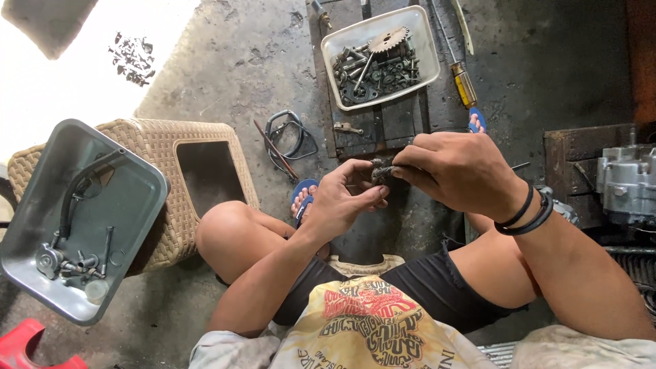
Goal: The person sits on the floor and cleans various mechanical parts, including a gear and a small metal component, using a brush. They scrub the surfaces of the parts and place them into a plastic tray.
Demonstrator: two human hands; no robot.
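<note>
I sit low over a concrete floor with both hands together in front of my knees. My left hand (345, 198) cups a small dark greasy metal part (380, 171) from below, fingers curled around it. My right hand (458, 171) pinches the same part from above with thumb and fingertips; two black bands circle that wrist. The part's exact shape is mostly hidden by my fingers.
A white tray (331, 42) of bolts, a toothed gear and other parts lies ahead on a dark wooden board (396, 126). A yellow-handled screwdriver (463, 83) is beside it. A grey tray (130, 205) with a hose and fittings rests on a woven stool (157, 140). An engine block (625, 181) stands at right.
</note>
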